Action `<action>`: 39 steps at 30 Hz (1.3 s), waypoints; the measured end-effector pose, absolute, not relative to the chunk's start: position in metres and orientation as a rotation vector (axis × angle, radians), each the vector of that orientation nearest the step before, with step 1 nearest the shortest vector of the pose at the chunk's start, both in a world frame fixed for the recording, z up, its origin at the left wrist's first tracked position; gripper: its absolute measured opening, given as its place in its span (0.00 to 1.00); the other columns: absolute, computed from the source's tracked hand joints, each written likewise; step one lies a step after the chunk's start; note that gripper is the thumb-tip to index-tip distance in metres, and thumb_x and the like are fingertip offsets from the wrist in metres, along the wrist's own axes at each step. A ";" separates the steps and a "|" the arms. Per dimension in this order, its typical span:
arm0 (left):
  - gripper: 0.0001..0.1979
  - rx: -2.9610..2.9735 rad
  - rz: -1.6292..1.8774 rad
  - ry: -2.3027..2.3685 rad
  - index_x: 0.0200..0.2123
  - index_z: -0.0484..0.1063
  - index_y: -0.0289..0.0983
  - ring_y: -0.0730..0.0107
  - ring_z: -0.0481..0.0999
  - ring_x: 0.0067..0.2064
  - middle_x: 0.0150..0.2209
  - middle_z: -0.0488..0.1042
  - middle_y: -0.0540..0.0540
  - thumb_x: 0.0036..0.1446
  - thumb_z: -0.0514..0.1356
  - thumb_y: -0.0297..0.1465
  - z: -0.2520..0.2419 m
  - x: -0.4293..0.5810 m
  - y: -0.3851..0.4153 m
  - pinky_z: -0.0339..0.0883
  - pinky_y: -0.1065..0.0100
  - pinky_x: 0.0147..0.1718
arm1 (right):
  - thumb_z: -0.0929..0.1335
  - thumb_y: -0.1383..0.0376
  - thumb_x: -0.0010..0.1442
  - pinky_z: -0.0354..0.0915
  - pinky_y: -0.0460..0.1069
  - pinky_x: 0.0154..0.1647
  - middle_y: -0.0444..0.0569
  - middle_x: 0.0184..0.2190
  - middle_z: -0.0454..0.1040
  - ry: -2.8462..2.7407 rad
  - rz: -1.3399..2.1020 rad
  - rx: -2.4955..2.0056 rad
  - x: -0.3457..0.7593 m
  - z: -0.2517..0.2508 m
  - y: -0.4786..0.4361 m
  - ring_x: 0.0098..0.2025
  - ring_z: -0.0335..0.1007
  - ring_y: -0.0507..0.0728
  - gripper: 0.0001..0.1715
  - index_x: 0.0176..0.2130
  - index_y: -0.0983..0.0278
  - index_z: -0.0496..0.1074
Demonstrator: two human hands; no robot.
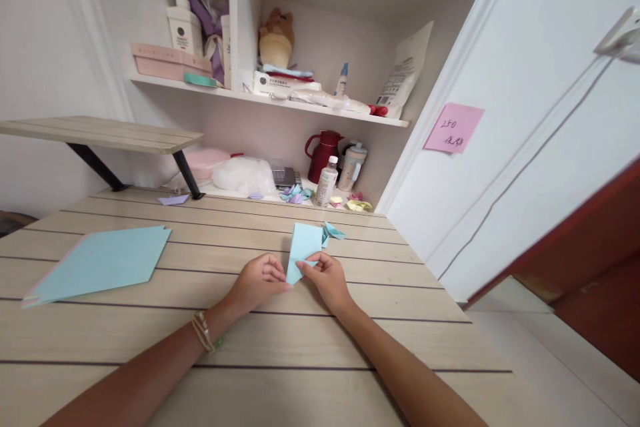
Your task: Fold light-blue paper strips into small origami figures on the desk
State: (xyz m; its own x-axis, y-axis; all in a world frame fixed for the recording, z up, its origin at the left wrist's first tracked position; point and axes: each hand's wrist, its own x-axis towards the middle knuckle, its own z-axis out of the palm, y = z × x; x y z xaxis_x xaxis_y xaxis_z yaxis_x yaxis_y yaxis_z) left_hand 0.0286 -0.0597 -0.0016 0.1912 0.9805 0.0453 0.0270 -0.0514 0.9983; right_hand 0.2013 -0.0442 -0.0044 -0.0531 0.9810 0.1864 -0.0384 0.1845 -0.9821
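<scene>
I see the right hand [326,278] pinching a folded light-blue paper [306,240] on the pale, dark-grooved wood-grain table [280,350]; the left hand [259,283] curls at its lower tip, grip unclear to me. Behind stands a white shelf unit [245,20] with a dark-red jug [324,153].

Wht wall [530,60] R; open shelf unit [335,30] bk; wd-look tabletop [260,390] w/ dk lines; pale flr [530,363].

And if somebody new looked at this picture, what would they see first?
Probably the folded pale blue paper near the middle of the picture, with the right hand on it and the left hand at its lower corner. Next, perhaps, the dark red jug in the lower compartment behind, and the bright pink note on the wall to the right.
</scene>
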 end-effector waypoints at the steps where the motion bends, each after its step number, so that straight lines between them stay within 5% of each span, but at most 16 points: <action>1: 0.18 1.353 1.082 1.067 0.27 0.64 0.36 0.70 0.75 0.25 0.23 0.75 0.50 0.33 0.69 0.28 -0.002 0.029 -0.060 0.67 0.70 0.26 | 0.73 0.55 0.39 0.51 0.43 0.16 0.37 0.12 0.59 -1.306 1.121 -1.022 0.201 -0.004 -0.044 0.16 0.51 0.47 0.17 0.21 0.65 0.67; 12: 0.24 1.392 1.044 1.105 0.41 0.65 0.35 0.70 0.75 0.25 0.25 0.76 0.49 0.37 0.67 0.30 0.002 0.036 -0.065 0.65 0.72 0.25 | 0.72 0.57 0.41 0.43 0.43 0.16 0.35 0.12 0.51 -1.343 1.013 -1.074 0.198 -0.003 -0.050 0.16 0.42 0.46 0.15 0.21 0.65 0.66; 20: 0.11 1.461 1.018 1.130 0.26 0.73 0.34 0.68 0.74 0.26 0.23 0.75 0.49 0.37 0.66 0.32 0.006 0.042 -0.068 0.64 0.72 0.26 | 0.73 0.59 0.39 0.50 0.43 0.15 0.36 0.13 0.55 -1.332 1.008 -1.034 0.193 0.004 -0.055 0.16 0.50 0.47 0.14 0.26 0.64 0.68; 24: 0.11 1.458 1.020 1.124 0.29 0.74 0.34 0.69 0.73 0.25 0.24 0.76 0.48 0.39 0.65 0.33 0.007 0.043 -0.069 0.62 0.72 0.24 | 0.73 0.63 0.39 0.60 0.44 0.20 0.37 0.17 0.64 -1.244 1.081 -0.942 0.192 0.006 -0.056 0.19 0.61 0.50 0.32 0.45 0.63 0.63; 29: 0.13 1.460 1.031 1.144 0.30 0.74 0.33 0.69 0.73 0.24 0.22 0.75 0.48 0.39 0.65 0.34 0.006 0.043 -0.069 0.62 0.72 0.23 | 0.74 0.64 0.40 0.66 0.48 0.25 0.41 0.21 0.70 -1.166 1.154 -0.900 0.193 0.004 -0.056 0.22 0.68 0.53 0.57 0.60 0.62 0.40; 39: 0.11 1.499 0.994 1.149 0.24 0.72 0.34 0.68 0.73 0.25 0.22 0.76 0.48 0.40 0.64 0.36 0.004 0.040 -0.066 0.63 0.72 0.25 | 0.74 0.63 0.40 0.68 0.51 0.28 0.44 0.24 0.73 -1.161 1.233 -0.883 0.194 0.001 -0.053 0.27 0.71 0.57 0.57 0.60 0.62 0.41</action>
State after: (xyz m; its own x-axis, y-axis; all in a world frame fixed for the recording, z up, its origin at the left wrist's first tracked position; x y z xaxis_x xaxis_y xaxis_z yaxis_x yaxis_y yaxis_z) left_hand 0.0402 -0.0661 0.0040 0.2229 0.9737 0.0465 0.1866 -0.0895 0.9784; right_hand 0.1942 -0.0532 0.0014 -0.0475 0.9833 0.1759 -0.2344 0.1602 -0.9589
